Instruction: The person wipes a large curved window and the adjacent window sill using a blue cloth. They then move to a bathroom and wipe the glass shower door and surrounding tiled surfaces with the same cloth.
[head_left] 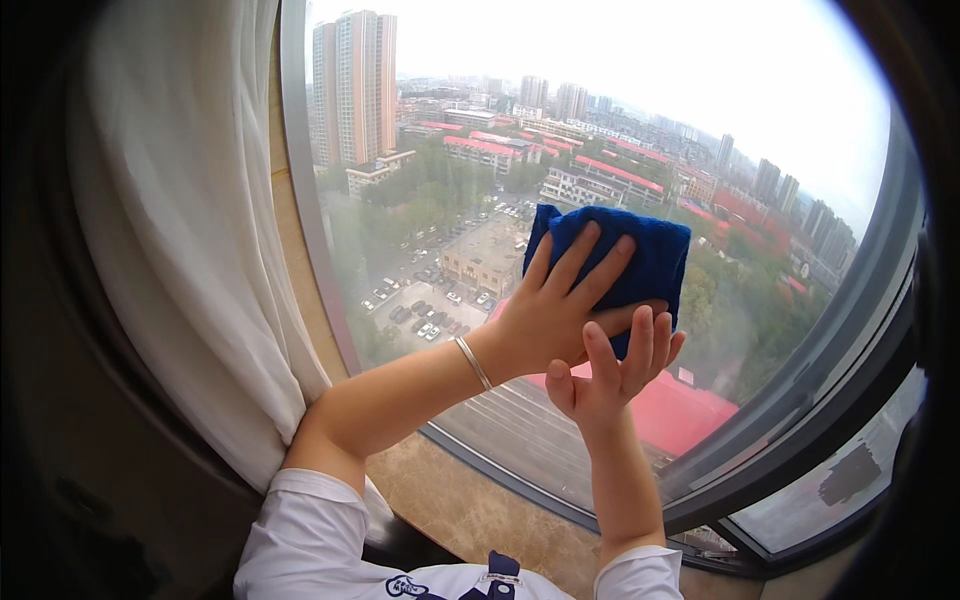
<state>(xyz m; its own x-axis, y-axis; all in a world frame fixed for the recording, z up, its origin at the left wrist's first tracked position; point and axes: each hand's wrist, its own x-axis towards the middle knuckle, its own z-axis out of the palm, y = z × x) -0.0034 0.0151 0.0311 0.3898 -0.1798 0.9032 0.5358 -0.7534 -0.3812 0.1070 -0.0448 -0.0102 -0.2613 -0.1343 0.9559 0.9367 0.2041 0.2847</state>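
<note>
A folded blue cloth (pixel 645 245) lies against the window glass (pixel 420 240). My left hand (pixel 560 300) holds it there, the palm on the cloth and the fingers spread over its front; a silver bangle (pixel 473 363) circles that wrist. Just below and to the right, my right hand (pixel 610 370) is raised with its fingers apart and slightly bent, holding nothing. It overlaps the lower edge of my left hand in this view, and I cannot tell whether the two touch.
A white curtain (pixel 190 220) hangs at the left beside the window frame (pixel 318 200). Below the glass runs a brown stone-patterned sill (pixel 470 500). At the right, a dark frame (pixel 840 430) borders another pane. Buildings, trees and parked cars show far below outside.
</note>
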